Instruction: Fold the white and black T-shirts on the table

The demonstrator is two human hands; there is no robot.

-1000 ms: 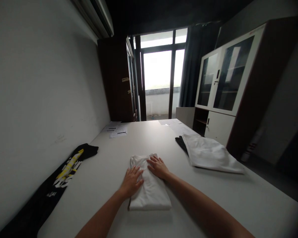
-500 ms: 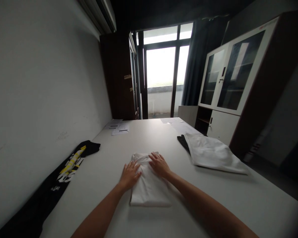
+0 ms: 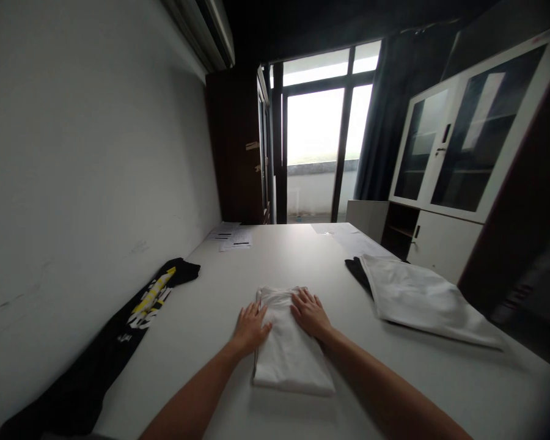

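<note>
A folded white garment (image 3: 289, 360) lies flat on the white table (image 3: 192, 379) in front of me, narrow and roughly rectangular, with small wrinkles near its far end. My left hand (image 3: 252, 330) rests palm down on its left edge, fingers spread. On the upper right part of the cloth lies my right hand (image 3: 311, 313), also flat with fingers apart. Neither hand grips the fabric. The exact kind of garment cannot be made out in its folded state.
Along the left wall lies a black garment (image 3: 119, 348) with yellow and white print. At the right sits another folded white garment (image 3: 421, 299), over a black cloth (image 3: 360, 275). Papers (image 3: 236, 237) lie at the far left; a glass-door cabinet (image 3: 431, 201) stands beyond the table.
The camera view has turned slightly left, so everything appears shifted to the right. Both hands stay flat on the folded white garment, in nearly the same places.
</note>
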